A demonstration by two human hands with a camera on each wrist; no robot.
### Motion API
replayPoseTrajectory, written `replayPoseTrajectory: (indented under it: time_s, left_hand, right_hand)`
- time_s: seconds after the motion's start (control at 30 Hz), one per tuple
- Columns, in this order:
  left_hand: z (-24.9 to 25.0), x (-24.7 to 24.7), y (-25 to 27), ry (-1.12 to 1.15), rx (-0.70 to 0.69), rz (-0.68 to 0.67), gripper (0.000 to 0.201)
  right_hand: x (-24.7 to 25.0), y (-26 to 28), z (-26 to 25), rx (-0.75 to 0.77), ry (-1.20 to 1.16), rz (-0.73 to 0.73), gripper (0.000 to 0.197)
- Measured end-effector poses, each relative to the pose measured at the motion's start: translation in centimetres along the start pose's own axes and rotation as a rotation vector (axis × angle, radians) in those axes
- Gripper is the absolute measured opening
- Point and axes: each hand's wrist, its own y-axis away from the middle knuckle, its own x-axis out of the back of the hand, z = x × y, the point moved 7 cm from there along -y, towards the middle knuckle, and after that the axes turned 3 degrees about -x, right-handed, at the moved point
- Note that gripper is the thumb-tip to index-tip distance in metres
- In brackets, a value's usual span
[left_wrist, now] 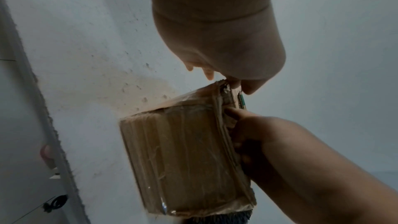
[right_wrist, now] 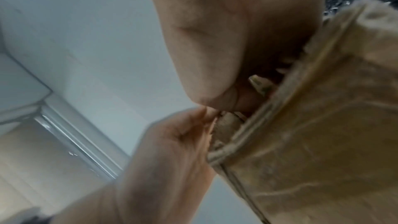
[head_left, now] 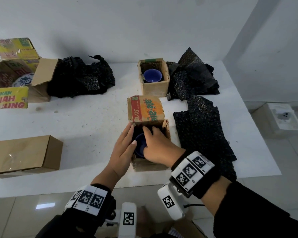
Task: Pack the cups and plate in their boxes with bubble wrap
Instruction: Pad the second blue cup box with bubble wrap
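Nearest, both hands work at the small box (head_left: 149,162) on the white table (head_left: 86,134): left hand (head_left: 123,148) lies flat, fingers straight, against its left wall; right hand (head_left: 157,145) reaches inside, fingers curled over the blue cup (head_left: 139,146), apparently gripping the rim. No bubble wrap visible round that cup, so packing looks barely begun. Flat bubble wrap sheets (head_left: 205,127) just right. Farther back, a second cup (head_left: 152,75) sits bare in another box (head_left: 154,78), plate (head_left: 22,79) unwrapped in the far-left carton (head_left: 15,74); crumpled wrap (head_left: 81,78) between. Plain closed box (head_left: 24,153) left. White wall, tiled floor.
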Motion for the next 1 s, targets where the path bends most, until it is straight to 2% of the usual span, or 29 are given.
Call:
replayPoseTrajectory:
  time_s: [0.1,0.2,0.27,0.37,0.47,0.6,0.7,0.87,1.0]
  left_hand:
    - [1.6,0.7,-0.6,-0.415,0.007,0.096,0.072]
    - [5.2,-0.5,-1.5,-0.558,-0.088,0.165,0.068]
    - [7.5,-2.7,-2.3,-0.563,-0.170,0.144,0.062]
    - [10.7,-7.5,-3.5,-0.573,-0.308,0.066,0.056]
    - [11.7,-13.2,-5.0,-0.555,-0.360,-0.110,0.057]
    - [9.4,-20.0,-7.1,-0.694,-0.232,-0.400,0.063]
    - [6.7,-22.7,-8.4,-0.865,-0.117,-0.536,0.065]
    - [4.6,-24.6,-9.7,-1.037,-0.059,-0.629,0.066]
    - [4.7,-25.1,-10.3,-1.096,-0.073,-0.597,0.065]
  right_hand:
    - [2.8,2.6,0.0,0.191,-0.038,0.127,0.062]
    - [5.9,4.7,2.6,0.265,-0.056,0.291,0.051]
    - [7.2,5.3,5.6,0.248,-0.028,0.360,0.045]
    - [8.0,5.3,11.4,0.154,0.023,0.380,0.041]
    - [7.4,4.7,17.3,0.003,0.100,0.363,0.044]
    - [5.3,3.7,23.2,-0.168,0.169,0.317,0.062]
    - [3.9,3.1,25.0,-0.177,0.200,0.322,0.072]
    - [2.3,2.9,25.6,-0.130,0.286,0.356,0.072]
    - [3.0,3.2,26.0,-0.047,0.224,0.460,0.045]
